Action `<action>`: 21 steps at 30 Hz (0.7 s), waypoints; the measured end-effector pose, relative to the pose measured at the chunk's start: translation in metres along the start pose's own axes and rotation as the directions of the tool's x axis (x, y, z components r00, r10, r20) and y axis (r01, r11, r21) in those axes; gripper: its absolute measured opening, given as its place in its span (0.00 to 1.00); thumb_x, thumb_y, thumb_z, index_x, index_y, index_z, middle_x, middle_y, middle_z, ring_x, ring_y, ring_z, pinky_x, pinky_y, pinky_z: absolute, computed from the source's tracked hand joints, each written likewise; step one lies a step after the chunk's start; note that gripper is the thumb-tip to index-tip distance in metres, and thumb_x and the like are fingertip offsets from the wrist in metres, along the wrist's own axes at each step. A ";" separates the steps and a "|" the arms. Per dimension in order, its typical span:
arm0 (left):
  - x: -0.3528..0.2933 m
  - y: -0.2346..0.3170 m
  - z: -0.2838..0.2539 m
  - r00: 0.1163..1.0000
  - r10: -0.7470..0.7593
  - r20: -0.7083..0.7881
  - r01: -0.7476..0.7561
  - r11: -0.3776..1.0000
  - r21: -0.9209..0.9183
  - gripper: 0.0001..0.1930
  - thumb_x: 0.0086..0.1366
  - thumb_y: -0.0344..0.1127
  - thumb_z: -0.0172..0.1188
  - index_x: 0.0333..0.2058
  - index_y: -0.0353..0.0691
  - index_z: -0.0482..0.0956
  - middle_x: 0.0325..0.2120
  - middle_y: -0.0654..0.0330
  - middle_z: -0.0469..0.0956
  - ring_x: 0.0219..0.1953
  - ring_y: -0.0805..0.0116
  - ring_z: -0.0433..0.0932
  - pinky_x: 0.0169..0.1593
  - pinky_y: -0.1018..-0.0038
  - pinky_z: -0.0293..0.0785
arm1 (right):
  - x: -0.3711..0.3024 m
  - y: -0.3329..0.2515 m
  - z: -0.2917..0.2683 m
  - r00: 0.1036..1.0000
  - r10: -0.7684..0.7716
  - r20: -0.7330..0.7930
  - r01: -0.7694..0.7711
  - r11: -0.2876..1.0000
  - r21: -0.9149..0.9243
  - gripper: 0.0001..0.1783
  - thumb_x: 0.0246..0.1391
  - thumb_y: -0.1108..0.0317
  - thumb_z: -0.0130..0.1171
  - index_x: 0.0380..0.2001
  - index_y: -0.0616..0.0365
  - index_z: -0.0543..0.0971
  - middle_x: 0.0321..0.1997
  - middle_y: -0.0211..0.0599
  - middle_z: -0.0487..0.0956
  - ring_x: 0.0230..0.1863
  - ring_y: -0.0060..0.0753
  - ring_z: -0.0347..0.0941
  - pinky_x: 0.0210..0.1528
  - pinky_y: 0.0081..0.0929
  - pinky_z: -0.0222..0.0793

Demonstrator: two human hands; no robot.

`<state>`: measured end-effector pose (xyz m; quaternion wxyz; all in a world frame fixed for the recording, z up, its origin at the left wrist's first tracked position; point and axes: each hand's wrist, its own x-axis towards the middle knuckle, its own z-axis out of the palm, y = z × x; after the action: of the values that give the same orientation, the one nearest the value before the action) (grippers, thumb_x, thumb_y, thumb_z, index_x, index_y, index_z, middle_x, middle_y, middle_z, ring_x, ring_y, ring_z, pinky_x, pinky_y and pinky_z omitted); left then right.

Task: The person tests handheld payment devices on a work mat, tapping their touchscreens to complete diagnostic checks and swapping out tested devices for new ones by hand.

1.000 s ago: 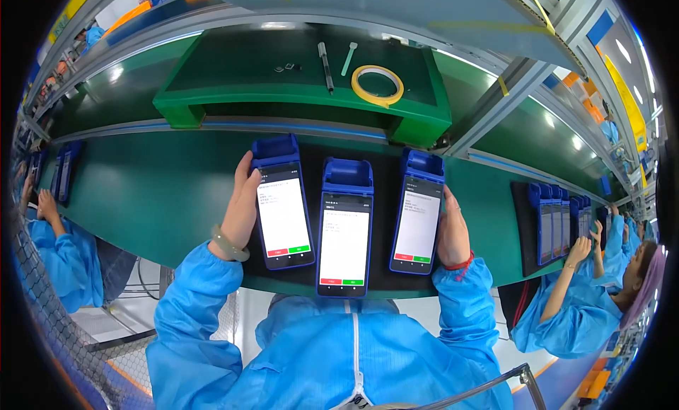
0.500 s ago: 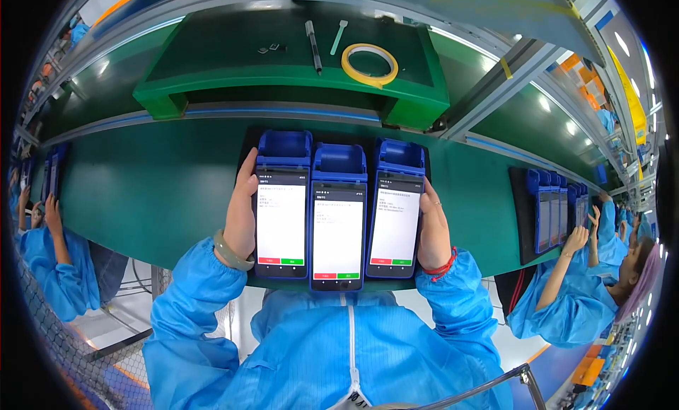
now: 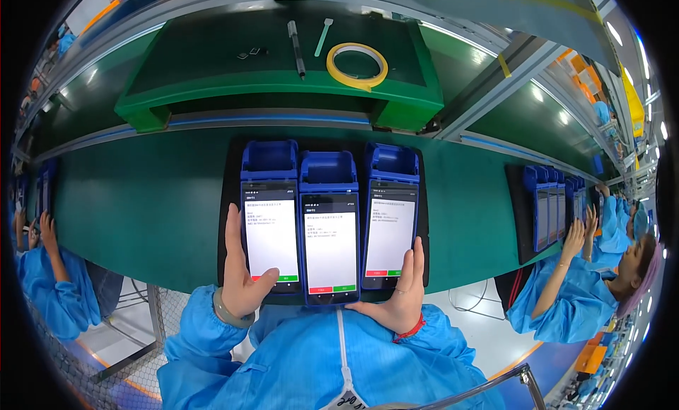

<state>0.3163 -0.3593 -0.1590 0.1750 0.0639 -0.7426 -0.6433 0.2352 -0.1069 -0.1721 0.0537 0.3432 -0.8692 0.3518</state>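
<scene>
Three blue handheld payment terminals lie side by side on a black mat, each with a lit white screen bearing a red and a green button. My left hand is beside the left terminal, fingers stretched along its left edge and thumb over the bottom of its screen, by the buttons. My right hand is spread at the lower corner of the right terminal; its thumb reaches the lower edge of the middle terminal. Neither hand grips anything.
Behind the mat stands a green shelf holding a yellow tape roll, a black pen and a pale green stick. At right, a co-worker sits by more terminals. Another co-worker sits at left.
Both hands have slid from the sides of the terminals toward their lower ends. My left thumb has come over the left screen; my right thumb has moved under the middle terminal's lower edge.
</scene>
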 end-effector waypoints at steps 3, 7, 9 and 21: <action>0.001 -0.001 0.003 0.999 -0.019 -0.048 0.016 0.999 -0.046 0.48 0.47 0.28 0.52 0.63 0.39 0.31 0.60 0.43 0.49 0.60 0.54 0.58 0.59 0.64 0.58 | 0.000 -0.002 0.002 0.998 0.059 -0.024 -0.060 0.997 -0.044 0.73 0.16 0.48 0.77 0.64 0.58 0.42 0.61 0.70 0.46 0.58 0.68 0.55 0.52 0.45 0.64; 0.005 -0.001 0.005 0.997 -0.020 -0.081 0.017 0.999 -0.039 0.49 0.44 0.26 0.51 0.63 0.39 0.31 0.60 0.41 0.47 0.60 0.52 0.57 0.60 0.63 0.57 | 0.003 -0.005 0.007 0.996 0.041 -0.079 -0.052 0.989 -0.135 0.70 0.21 0.49 0.76 0.63 0.59 0.43 0.60 0.69 0.49 0.59 0.68 0.54 0.53 0.48 0.61; 0.005 -0.002 0.002 0.996 -0.041 -0.077 0.037 0.998 -0.049 0.49 0.44 0.26 0.51 0.63 0.39 0.31 0.60 0.41 0.46 0.62 0.51 0.54 0.61 0.63 0.54 | 0.005 -0.008 0.003 0.997 0.041 -0.066 -0.051 0.987 -0.153 0.70 0.22 0.50 0.76 0.64 0.58 0.42 0.61 0.70 0.48 0.60 0.68 0.51 0.55 0.52 0.56; 0.000 -0.001 -0.008 0.995 0.025 0.099 -0.040 0.988 0.148 0.54 0.43 0.23 0.57 0.62 0.37 0.27 0.61 0.43 0.43 0.63 0.53 0.50 0.61 0.64 0.53 | 0.003 -0.033 -0.014 0.977 -0.191 0.099 0.202 0.972 -0.117 0.23 0.34 0.50 0.64 0.32 0.53 0.79 0.42 0.23 0.78 0.45 0.28 0.66 0.53 0.35 0.50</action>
<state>0.3191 -0.3667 -0.1593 0.1440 0.0335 -0.7973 -0.5851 0.2520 -0.1166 -0.1416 0.0720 0.4385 -0.8530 0.2737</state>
